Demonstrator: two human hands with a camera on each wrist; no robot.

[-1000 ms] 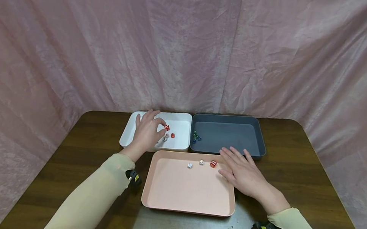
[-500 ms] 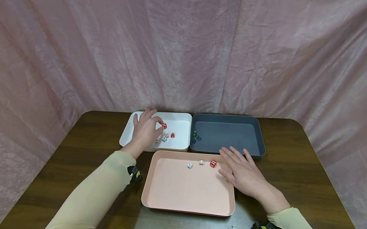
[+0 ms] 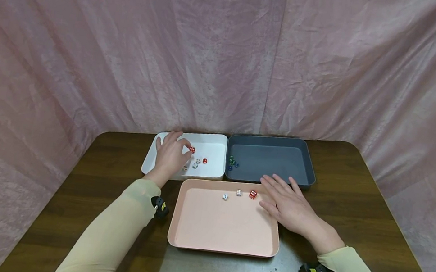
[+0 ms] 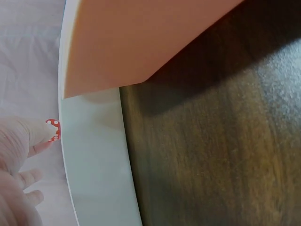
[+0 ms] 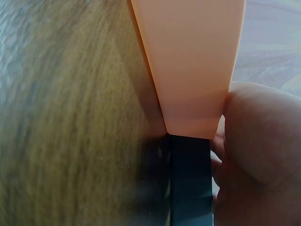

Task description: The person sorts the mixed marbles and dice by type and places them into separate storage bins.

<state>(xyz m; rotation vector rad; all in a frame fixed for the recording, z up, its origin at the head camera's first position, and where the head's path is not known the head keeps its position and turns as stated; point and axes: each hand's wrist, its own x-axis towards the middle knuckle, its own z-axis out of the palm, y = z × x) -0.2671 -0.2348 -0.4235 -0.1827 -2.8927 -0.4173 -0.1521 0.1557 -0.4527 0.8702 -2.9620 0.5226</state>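
Observation:
Over the white tray [image 3: 216, 147], my left hand [image 3: 170, 155] pinches a red die [image 3: 192, 150] between thumb and index finger, its other fingers spread. The left wrist view shows the same red die [image 4: 53, 130] at the fingertips, beside the tray's wall. Another red die [image 3: 204, 160] and several white dice [image 3: 195, 165] lie in that tray near the hand. My right hand [image 3: 289, 206] rests with straight fingers over the far right corner of the pink tray [image 3: 225, 241]. Inside the pink tray, a red die [image 3: 253, 194] and two white dice [image 3: 239, 193] sit near its back wall.
At the back right stands a dark grey tray [image 3: 274, 161], with several green and blue dice [image 3: 233, 163] at its left side. All three trays adjoin on a wooden table [image 3: 343, 183]. A pink curtain [image 3: 228, 55] hangs behind the table.
My left hand has shifted slightly left over the white tray, with the red die still pinched. More of the white dice now show beside it. My right hand has stayed in place.

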